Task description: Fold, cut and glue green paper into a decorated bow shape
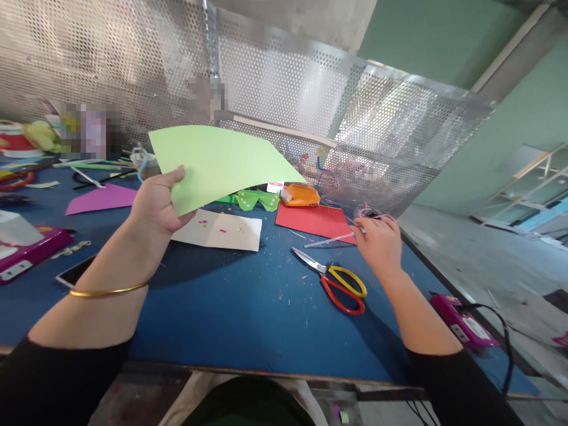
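Observation:
My left hand (162,204) grips a large sheet of light green paper (217,160) by its left edge, thumb on top, and holds it up above the table. The sheet's lower edge is curved. At the right, my right hand (380,244) is low over the table with its fingers curled around one end of a thin translucent stick (328,241); the fingertips are partly hidden. That stick lies across the corner of a red sheet (313,222). Scissors (326,271) with one yellow and one red handle rest in front of the hand, blades partly apart.
Behind the green sheet lie a white folded card (235,232), green cut-out glasses (258,200) and an orange packet (300,195). Purple paper (102,199), a phone (73,273) and a purple power strip (35,254) are at left. Another purple device (465,322) sits right. A perforated metal screen (284,77) stands behind.

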`<act>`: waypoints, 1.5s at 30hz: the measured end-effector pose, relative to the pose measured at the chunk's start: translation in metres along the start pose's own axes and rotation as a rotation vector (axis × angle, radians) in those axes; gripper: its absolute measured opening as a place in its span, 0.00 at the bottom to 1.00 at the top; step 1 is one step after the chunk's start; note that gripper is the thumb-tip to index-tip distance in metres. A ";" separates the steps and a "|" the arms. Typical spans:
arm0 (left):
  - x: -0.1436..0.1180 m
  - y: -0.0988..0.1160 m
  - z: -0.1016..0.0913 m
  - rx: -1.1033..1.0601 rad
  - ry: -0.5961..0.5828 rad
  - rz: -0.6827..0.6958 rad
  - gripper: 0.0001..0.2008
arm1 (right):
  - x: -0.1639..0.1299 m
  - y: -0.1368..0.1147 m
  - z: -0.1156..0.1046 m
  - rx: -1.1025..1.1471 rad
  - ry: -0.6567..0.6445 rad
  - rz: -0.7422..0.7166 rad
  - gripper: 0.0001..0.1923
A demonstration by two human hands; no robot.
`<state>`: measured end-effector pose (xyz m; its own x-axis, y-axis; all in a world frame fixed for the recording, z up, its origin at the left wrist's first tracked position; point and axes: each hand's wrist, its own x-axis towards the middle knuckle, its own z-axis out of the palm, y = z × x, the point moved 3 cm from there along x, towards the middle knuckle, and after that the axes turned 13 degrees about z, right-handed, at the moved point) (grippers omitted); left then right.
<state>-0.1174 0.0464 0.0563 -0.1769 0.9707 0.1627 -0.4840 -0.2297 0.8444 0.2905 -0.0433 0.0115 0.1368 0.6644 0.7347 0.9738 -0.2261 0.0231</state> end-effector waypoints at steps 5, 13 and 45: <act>-0.007 -0.011 0.011 -0.126 -0.018 -0.073 0.17 | -0.015 -0.071 -0.031 0.189 0.077 -0.131 0.19; -0.033 -0.042 0.026 -0.074 -0.212 -0.405 0.22 | -0.044 -0.107 -0.067 0.092 0.193 -0.266 0.25; -0.076 -0.047 -0.058 0.937 -0.342 -0.114 0.13 | -0.182 -0.081 -0.081 0.442 -0.245 -0.358 0.20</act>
<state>-0.1306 -0.0206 -0.0255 0.1559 0.9853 0.0694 0.4131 -0.1289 0.9015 0.1718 -0.2035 -0.0691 -0.2260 0.8006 0.5549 0.9429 0.3229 -0.0818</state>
